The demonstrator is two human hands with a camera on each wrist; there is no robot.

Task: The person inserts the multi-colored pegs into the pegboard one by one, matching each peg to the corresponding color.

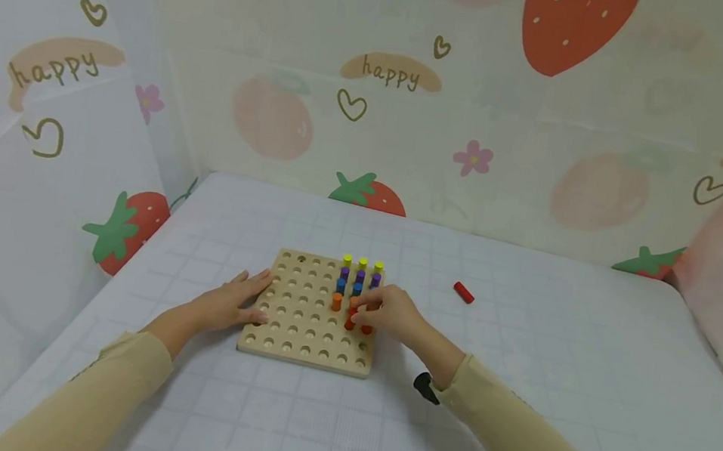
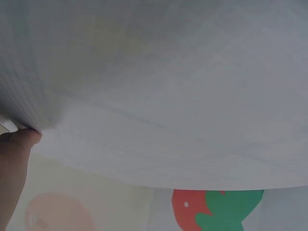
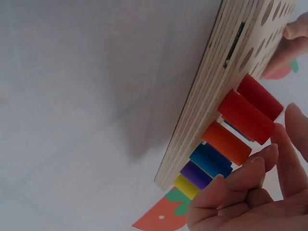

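A wooden peg board with rows of round holes lies on the table. Short pegs stand at its right side: yellow, purple, blue, orange and red. My right hand reaches over that side, thumb and forefinger pinching the top of a red peg in the board. Another red peg beside it is partly covered by the hand in the head view. My left hand rests against the board's left edge, fingers spread; the left wrist view shows mostly tablecloth and one fingertip.
One loose red peg lies on the white checked tablecloth, right of the board. A small black object shows beside my right cuff. Curtains printed with strawberries hang behind the table and at both sides.
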